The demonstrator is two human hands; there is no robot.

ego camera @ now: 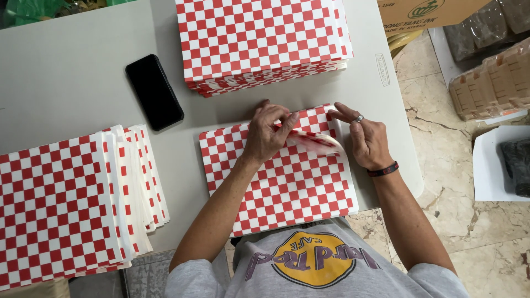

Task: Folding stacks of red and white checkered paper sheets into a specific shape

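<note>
Grey printed t-shirt (314, 265) at bottom edge; above it a red-and-white checkered paper sheet (276, 176) lies flat on the grey table (72, 83). Left hand (268, 135) pinches its curled top-right corner (317, 140); right hand (367, 140) rests loose, fingers touching that curl. More checkered stacks ahead (262, 41) and left (66, 204), black phone (154, 91) between

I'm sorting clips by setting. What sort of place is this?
Probably a small packing workshop or stockroom. Stacks of checkered sheets cover a plain table, cardboard boxes and wrapped bundles sit on the floor, and both hands fold one sheet.
</note>
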